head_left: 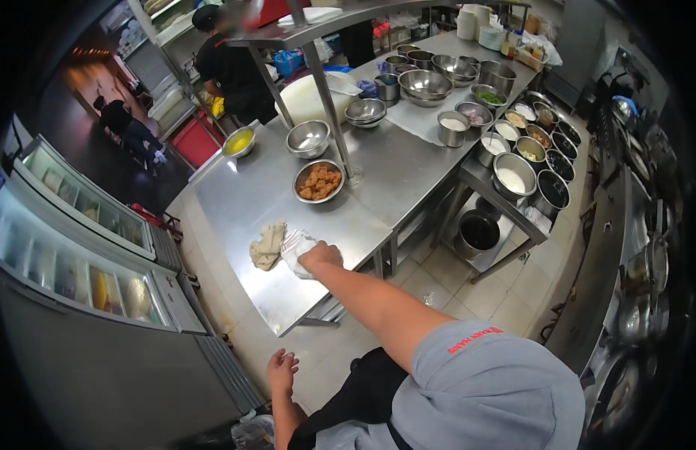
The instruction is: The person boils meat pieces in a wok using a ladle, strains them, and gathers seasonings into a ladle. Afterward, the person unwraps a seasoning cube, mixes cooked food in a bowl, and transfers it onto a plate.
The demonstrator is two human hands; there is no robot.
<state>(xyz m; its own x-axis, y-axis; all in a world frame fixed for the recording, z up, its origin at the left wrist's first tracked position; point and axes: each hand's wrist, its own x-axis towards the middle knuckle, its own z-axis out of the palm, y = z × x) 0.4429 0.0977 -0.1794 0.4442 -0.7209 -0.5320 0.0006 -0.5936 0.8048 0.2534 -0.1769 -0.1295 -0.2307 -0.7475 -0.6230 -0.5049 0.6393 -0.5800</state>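
Observation:
My right hand (321, 258) is closed on a white cloth (297, 251) at the near edge of the steel table (235, 202). A crumpled beige cloth (267, 246) lies just left of it, close beside the white one. Beyond the cloths sits a metal bowl of reddish-brown fried pieces (320, 181). My left hand (282, 369) hangs in the air below the table's corner, fingers apart and slightly curled, holding nothing.
Steel bowls (309, 139) and a bowl of yellow liquid (239, 141) stand farther back. A shelf post (331, 112) rises from the table. Ingredient pots (514, 175) are at the right, glass-topped fridges (85, 277) at the left. One person (231, 75) stands behind the table; another (126, 124) is farther off.

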